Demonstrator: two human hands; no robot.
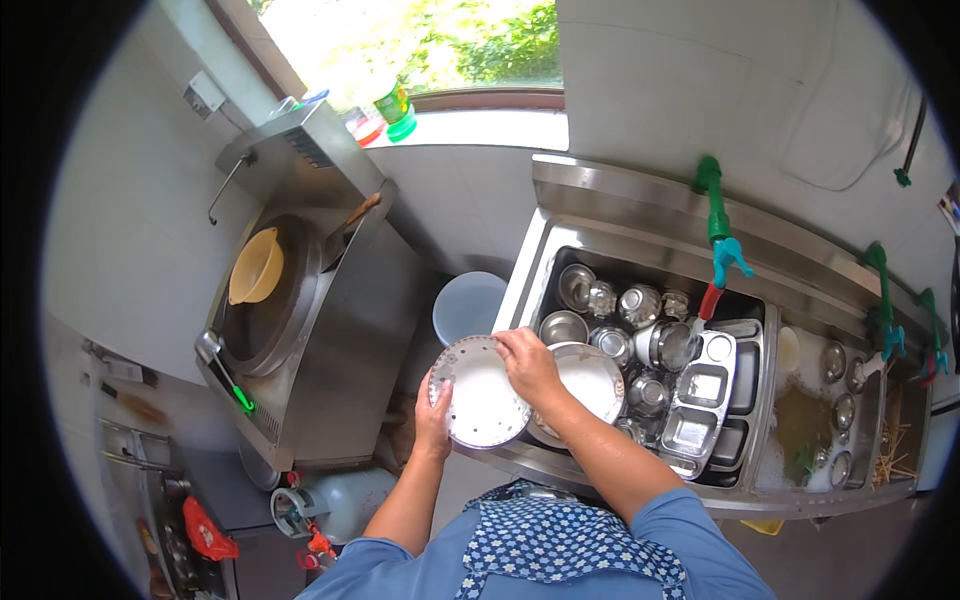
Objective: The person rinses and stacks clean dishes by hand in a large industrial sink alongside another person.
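A white plate (487, 397) with a dotted rim is held up in front of me, left of the sink. My left hand (435, 416) grips its left edge, thumb on the face. At its upper right edge, my right hand (530, 367) has its fingers on the rim. Just behind my right hand, another white plate (589, 382) with a patterned edge rests at the near left corner of the sink basin. Steel bowls (564, 328) and cups fill that basin. Water runs from a green tap (716, 225) near a steel compartment tray (697, 405) leaning at the right.
A second basin (795, 450) holds cloudy water and several steel bowls. Chopsticks (892, 454) lie farther right. A pale bucket (470, 304) stands left of the sink. Beyond it is a steel wok stove (352, 352) with a yellow basin (256, 266); a gas cylinder (341, 499) lies at lower left.
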